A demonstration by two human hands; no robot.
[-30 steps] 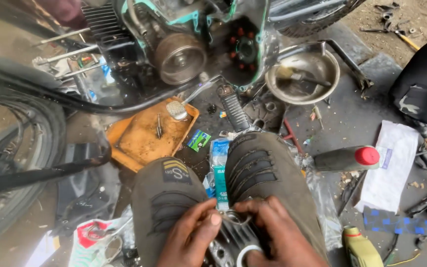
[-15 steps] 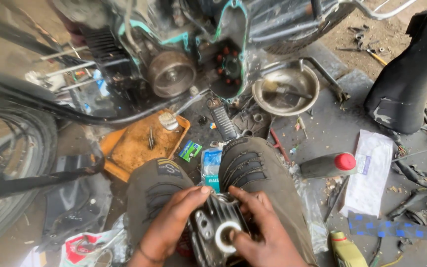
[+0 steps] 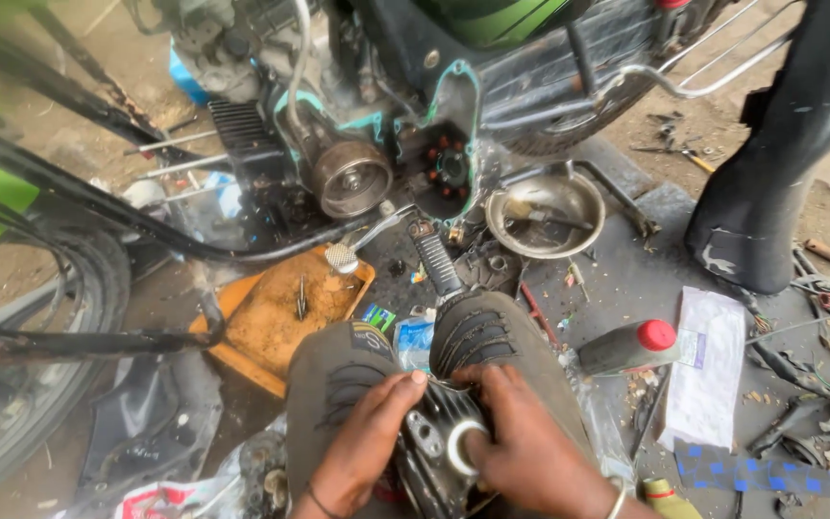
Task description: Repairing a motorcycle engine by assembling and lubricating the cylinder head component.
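My left hand (image 3: 365, 442) and my right hand (image 3: 521, 442) both grip a dark finned metal engine cylinder (image 3: 434, 452) with a round bore, held between my two black shoes (image 3: 477, 332) at the bottom of the head view. The left fingers press on its upper left edge. On the other side, my right thumb lies over the pale ring of the bore. Above, the opened motorcycle engine (image 3: 353, 173) shows a round metal drum and a teal gasket edge.
An orange tray (image 3: 276, 317) with bolts lies left of my shoes. A steel bowl (image 3: 545, 213) sits under the engine. A dark bottle with a red cap (image 3: 631, 346) and a white packet (image 3: 708, 370) lie at right. A tyre (image 3: 12, 384) fills the left.
The view has tilted up, showing more of the motorcycle. Both hands keep hold of the cylinder, which now sits higher in view with its bore turned toward my right hand.
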